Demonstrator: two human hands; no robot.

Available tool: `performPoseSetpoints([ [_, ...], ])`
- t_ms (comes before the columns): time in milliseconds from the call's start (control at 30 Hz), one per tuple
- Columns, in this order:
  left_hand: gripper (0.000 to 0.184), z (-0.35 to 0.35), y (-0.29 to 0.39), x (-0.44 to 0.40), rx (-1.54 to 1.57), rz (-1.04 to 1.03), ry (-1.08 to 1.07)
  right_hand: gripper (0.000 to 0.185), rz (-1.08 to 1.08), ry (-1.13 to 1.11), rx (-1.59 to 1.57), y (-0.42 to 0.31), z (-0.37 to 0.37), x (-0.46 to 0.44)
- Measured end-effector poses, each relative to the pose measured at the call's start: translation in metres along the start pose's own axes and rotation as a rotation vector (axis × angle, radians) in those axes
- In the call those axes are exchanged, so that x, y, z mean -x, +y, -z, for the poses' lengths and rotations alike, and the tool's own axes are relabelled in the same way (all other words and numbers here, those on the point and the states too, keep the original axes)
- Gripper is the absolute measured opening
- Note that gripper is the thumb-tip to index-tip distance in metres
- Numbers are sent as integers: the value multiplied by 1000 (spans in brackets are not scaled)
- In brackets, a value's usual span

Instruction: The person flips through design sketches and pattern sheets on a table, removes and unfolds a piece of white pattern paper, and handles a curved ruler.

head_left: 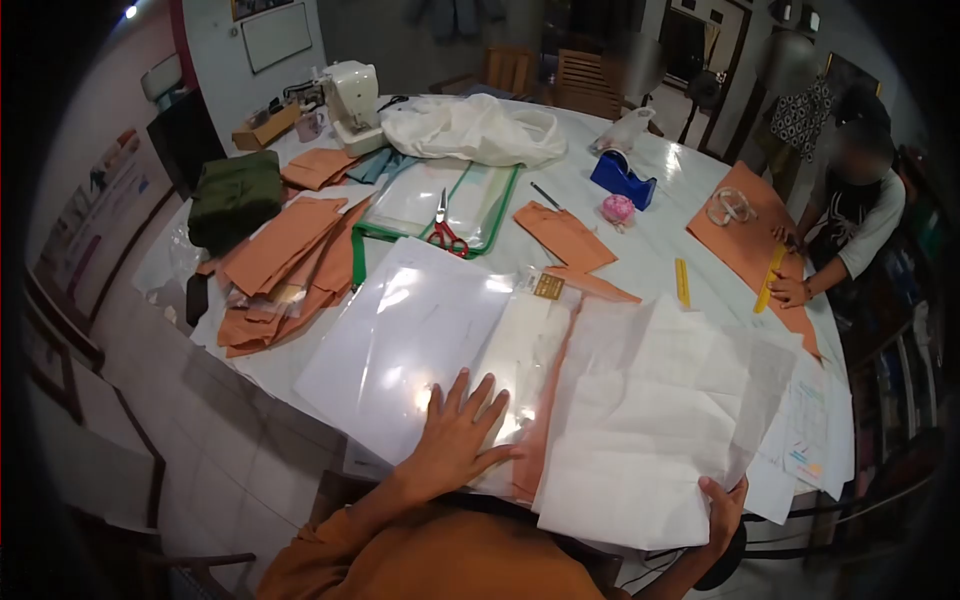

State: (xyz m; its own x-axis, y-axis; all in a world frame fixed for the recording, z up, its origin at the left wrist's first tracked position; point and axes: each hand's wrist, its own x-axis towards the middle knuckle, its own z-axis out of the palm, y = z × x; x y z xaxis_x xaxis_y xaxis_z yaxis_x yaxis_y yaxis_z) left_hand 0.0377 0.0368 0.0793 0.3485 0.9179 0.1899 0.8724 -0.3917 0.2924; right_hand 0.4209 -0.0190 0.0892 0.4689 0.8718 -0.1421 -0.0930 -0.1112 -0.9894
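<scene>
By the table's (650,245) near edge, left hand (450,435) spread flat, right hand (725,512) grips the sheet (640,430), likely positioning it for smoothing next.

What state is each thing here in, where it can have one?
Left hand: palm down, fingers spread.
White sheet: laid out, creased.
Right hand: holding that sheet's edge.
Red-handled scissors: blades look closed.
Green cloth: folded.
White cloth: bunched up.
Sewing machine: upright.
Blue tape dispenser: upright.
</scene>
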Motion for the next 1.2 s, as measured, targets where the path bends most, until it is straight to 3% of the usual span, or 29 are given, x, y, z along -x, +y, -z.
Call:
performPoseSetpoints([
  [67,67,3,-6,1,-14,-25,-53,60,33,57,37,10,10,-5],
  [100,59,6,-11,-1,-47,-89,38,61,22,44,21,10,10,-5],
  [200,53,16,-11,-5,98,46,-32,65,-26,30,-25,14,6,-5],
  [233,54,11,-11,-8,35,3,127,67,-44,53,-42,18,2,-5],
  [333,60,10,3,-11,-84,114,130,74,-133,152,-27,25,-7,1],
  [400,62,-8,-2,-8,-138,122,223,71,-107,92,-119,10,-29,10],
  [567,45,-1,-2,-7,-7,214,164,62,-135,-148,-196,30,-32,-4],
  [867,19,-10,-27,-2,-24,165,171,64,-119,-227,-213,36,-44,-3],
  [967,10,1,-28,-1,38,191,264,68,-61,-231,-226,25,-35,-9],
  [1033,10,11,-24,0,92,203,406,73,-42,-182,-49,6,-10,-17],
  [1100,10,16,-38,5,21,140,478,75,176,-214,-149,-11,25,-33],
  [1200,12,33,-28,6,58,251,388,72,467,-30,-52,-36,104,-64],
])
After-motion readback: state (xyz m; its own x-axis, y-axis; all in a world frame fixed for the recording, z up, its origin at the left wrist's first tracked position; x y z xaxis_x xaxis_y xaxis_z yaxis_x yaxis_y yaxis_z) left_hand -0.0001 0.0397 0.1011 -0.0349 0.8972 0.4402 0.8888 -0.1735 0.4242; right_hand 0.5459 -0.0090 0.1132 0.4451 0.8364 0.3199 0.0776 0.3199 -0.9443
